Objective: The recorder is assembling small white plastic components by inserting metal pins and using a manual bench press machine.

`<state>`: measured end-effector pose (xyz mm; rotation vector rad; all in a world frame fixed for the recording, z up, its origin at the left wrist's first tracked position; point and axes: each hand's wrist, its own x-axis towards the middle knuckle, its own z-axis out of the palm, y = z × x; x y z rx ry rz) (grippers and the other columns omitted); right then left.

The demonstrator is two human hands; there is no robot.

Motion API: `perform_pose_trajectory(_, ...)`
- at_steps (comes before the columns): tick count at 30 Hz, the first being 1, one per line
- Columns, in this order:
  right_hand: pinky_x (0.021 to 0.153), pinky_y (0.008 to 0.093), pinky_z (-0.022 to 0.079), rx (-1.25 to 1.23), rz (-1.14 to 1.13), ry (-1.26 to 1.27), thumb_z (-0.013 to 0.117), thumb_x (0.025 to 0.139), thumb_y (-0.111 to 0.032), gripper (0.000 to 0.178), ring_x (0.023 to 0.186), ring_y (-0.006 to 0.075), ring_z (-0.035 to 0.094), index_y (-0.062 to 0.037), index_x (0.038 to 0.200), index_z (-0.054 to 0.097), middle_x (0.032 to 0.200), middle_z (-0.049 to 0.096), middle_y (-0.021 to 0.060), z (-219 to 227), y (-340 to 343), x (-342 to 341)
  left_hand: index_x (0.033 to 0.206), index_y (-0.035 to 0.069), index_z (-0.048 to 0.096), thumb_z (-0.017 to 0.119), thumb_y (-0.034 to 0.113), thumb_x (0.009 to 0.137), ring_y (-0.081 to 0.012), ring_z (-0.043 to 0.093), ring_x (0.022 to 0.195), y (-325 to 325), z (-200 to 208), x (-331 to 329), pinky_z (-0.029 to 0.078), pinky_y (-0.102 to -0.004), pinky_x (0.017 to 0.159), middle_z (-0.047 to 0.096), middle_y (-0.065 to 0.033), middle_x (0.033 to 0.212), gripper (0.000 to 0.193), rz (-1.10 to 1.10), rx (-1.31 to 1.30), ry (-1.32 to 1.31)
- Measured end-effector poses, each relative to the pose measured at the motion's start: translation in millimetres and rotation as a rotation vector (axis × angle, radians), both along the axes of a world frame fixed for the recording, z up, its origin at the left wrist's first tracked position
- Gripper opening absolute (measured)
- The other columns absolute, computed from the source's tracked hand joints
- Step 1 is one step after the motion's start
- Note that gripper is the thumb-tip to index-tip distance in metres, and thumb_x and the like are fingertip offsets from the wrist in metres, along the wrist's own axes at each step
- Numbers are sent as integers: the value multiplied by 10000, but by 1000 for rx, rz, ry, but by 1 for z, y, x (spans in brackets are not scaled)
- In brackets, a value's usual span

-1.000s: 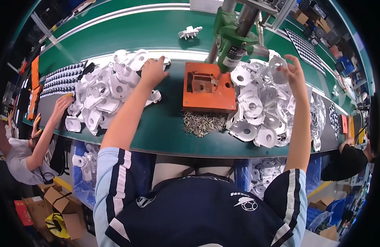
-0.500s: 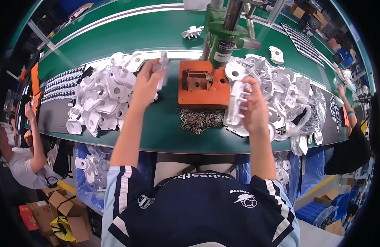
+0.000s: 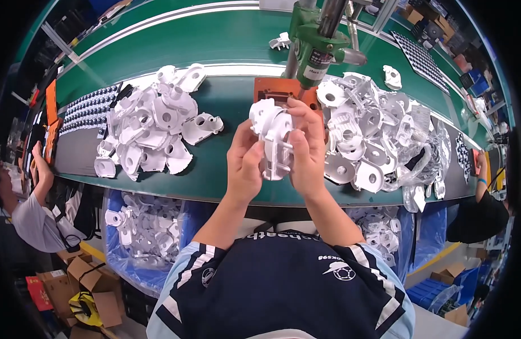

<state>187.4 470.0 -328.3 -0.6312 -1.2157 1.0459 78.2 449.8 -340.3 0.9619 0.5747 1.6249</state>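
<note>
In front of my chest, over the near part of the bench, a white plastic housing (image 3: 276, 141) is gripped between both hands. It seems to be two pieces held against each other, with a rounded top and short pegs on its right side. My left hand (image 3: 244, 164) closes on its left side. On the other side, my right hand (image 3: 307, 150) wraps round it, thumb on the front and fingers over the upper edge. Behind the hands stands an orange fixture block (image 3: 265, 85), partly covered, below a green press head (image 3: 317, 48).
Heaps of white plastic housings lie left (image 3: 150, 121) and right (image 3: 373, 121) on the green bench. A plastic bag (image 3: 427, 164) sits by the right heap. Blue-lined bins (image 3: 110, 243) stand below the bench edge. Other people work at both sides.
Both hands have come together at the middle, bringing the pieces they held apart into contact. A housing now lies at the left heap's right edge. The metal pins are now hidden behind my hands.
</note>
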Motion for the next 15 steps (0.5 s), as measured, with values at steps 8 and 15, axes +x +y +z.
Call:
perform_pose_trajectory(8, 841, 308, 455, 17, 204, 76, 515, 911, -117, 301, 1037, 199, 532, -90, 1167, 358, 1185, 508, 173, -1, 0, 8, 1245, -22, 414, 471, 182, 916, -135, 488, 1035, -10, -10, 5, 395, -270, 889, 471, -89, 1202, 392, 16, 94, 125)
perform_pose_trajectory(15, 924, 358, 407, 63, 125, -96, 527, 902, -182, 564, 1080, 258, 511, -33, 1329, 191, 1224, 484, 196, -19, -1, 7, 1304, 17, 394, 701, 362, 788, -127, 480, 1072, -13, -9, 9, 411, -280, 895, 460, -39, 1203, 692, 40, 63, 249)
